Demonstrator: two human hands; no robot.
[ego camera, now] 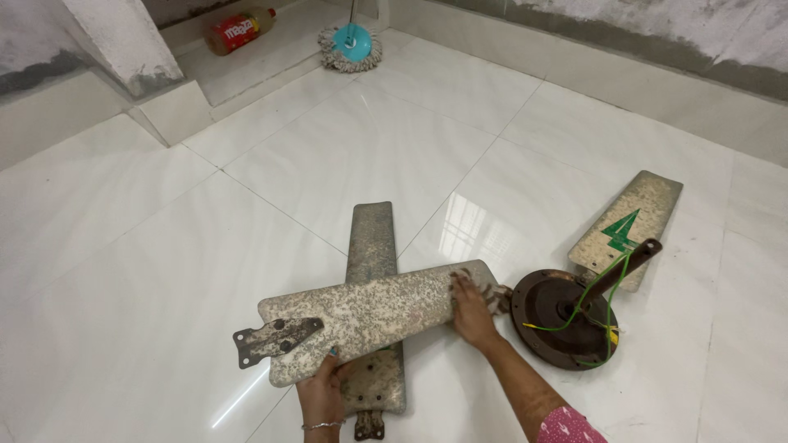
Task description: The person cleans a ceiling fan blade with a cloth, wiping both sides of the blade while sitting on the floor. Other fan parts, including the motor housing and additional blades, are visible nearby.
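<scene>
So you've got your left hand [322, 392] gripping the near long edge of a dusty, speckled ceiling fan blade [373, 316], fingers curled under it close to the end with the dark metal bracket [273, 338]. Your right hand [473, 312] is pressed flat on top of the blade's other end, fingers spread, not wrapped around anything. The blade sits crosswise over a second blade [373, 246] that lies flat on the white tiled floor [164, 246] and points away from you. Just beside your right hand is the round brown fan motor [552, 316] with its rod and loose green and yellow wires [595, 283], and a third blade [636, 217] sits right behind that. Over by the far wall there's a mop head [351, 45] and a bottle [238, 29] lying on its side.
</scene>
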